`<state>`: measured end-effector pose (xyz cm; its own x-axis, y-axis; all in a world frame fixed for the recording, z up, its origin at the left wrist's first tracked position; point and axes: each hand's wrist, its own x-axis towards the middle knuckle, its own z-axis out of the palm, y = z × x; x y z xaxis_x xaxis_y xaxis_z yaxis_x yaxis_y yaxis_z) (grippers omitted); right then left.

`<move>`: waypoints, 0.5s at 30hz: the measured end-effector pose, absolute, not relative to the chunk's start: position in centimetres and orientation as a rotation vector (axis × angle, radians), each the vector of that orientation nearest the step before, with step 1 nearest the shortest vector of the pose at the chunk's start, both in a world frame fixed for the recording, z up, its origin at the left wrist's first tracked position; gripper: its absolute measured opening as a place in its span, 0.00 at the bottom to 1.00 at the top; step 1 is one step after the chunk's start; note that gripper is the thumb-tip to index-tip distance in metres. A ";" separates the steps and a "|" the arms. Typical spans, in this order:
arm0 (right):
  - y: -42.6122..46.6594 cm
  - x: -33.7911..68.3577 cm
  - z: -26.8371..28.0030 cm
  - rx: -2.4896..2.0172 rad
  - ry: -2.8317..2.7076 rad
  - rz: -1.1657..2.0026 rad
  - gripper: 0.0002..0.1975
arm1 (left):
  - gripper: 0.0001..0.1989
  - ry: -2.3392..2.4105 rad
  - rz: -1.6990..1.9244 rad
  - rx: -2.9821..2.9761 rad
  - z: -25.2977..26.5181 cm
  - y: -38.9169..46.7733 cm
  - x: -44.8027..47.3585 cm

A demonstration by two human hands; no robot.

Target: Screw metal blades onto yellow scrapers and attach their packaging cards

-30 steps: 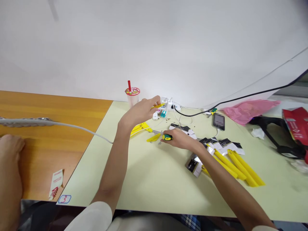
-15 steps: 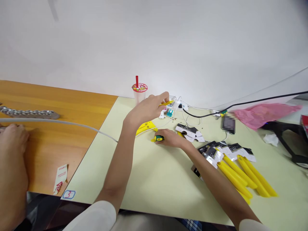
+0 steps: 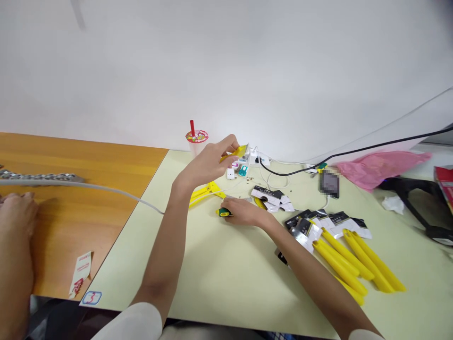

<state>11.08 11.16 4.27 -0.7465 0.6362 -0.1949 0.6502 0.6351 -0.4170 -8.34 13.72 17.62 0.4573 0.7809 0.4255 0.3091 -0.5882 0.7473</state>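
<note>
My left hand (image 3: 208, 163) is raised over the far part of the pale table, its fingers closed on a flat yellow piece (image 3: 238, 152). Lower and to the right, my right hand (image 3: 242, 211) rests near the tabletop, wrapped round a green-and-yellow handle (image 3: 223, 212). The rest of that tool is hidden by the hand. Between my hands and to the left lie yellow plastic parts (image 3: 208, 192), partly behind my left forearm. Just beyond my right hand are black-and-white packaging cards (image 3: 271, 196), with a yellow curved edge beside them.
Yellow tubes (image 3: 339, 264) and more cards lie at right. Behind stand a lidded cup (image 3: 196, 137), a power strip (image 3: 260, 158) with cables, and a phone (image 3: 329, 183). A pink bag (image 3: 382, 167) is at far right. Another person's hand (image 3: 17, 212) rests on the wooden table.
The yellow piece in my left hand has turned to show its broader face. My right hand keeps hold of the handle. The whole view has shifted slightly.
</note>
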 end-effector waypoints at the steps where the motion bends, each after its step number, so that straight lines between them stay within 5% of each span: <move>1: 11.2 11.2 4.3 1.109 2.816 -0.734 0.05 | 0.04 0.899 1.067 2.110 17.8 13.6 -8.2; 15: 12.2 10.3 3.4 1.086 2.866 -0.807 0.06 | 0.27 0.516 1.406 1.362 19.8 11.2 -6.0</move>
<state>10.27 12.17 3.42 -0.7647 0.6269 -0.1491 0.6125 0.6354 -0.4703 -6.05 11.20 19.83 0.2131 0.8708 0.4430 -0.3777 -0.3448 0.8593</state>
